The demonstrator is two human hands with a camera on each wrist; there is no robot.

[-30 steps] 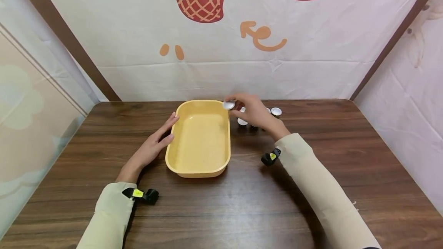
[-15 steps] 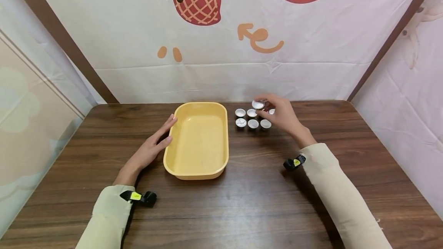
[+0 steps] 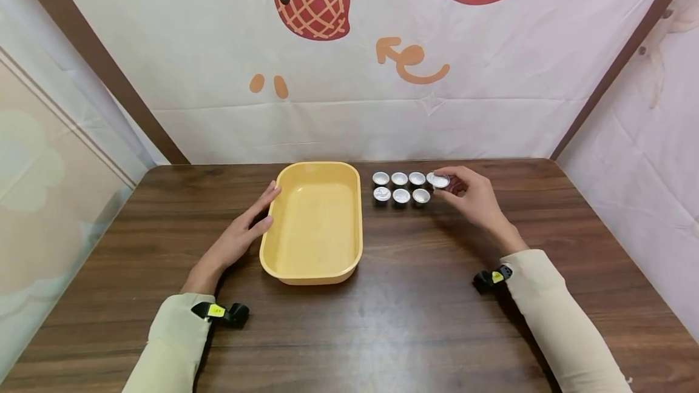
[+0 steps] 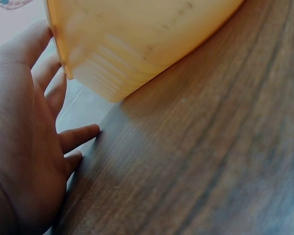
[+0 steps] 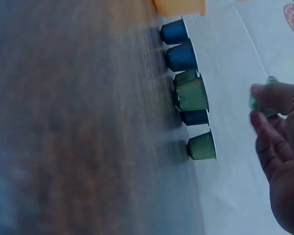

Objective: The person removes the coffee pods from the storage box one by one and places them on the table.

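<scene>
My right hand [image 3: 479, 199] pinches a coffee capsule [image 3: 438, 181] between thumb and fingers, its silver lid facing up. In the right wrist view the held capsule [image 5: 258, 105] looks green and is raised above the table. It overlaps the capsule at the right end of the back row in the head view. Two rows of silver-lidded coffee capsules [image 3: 401, 197] stand to its left. My left hand [image 3: 237, 238] rests against the left side of a yellow plastic tub [image 3: 314, 229], fingers spread. Thumb and fingertips touch the rim in the head view.
From the side, the standing capsules show blue [image 5: 181, 55] and green [image 5: 192, 95] bodies. They sit just right of the tub, near the table's back edge. A printed cloth [image 3: 349, 126] hangs behind the brown wooden table [image 3: 349, 338].
My right hand has carried the capsule rightward, from beside the tub's right rim, past the standing capsules, to the right end of the back row. My left hand stays at the tub.
</scene>
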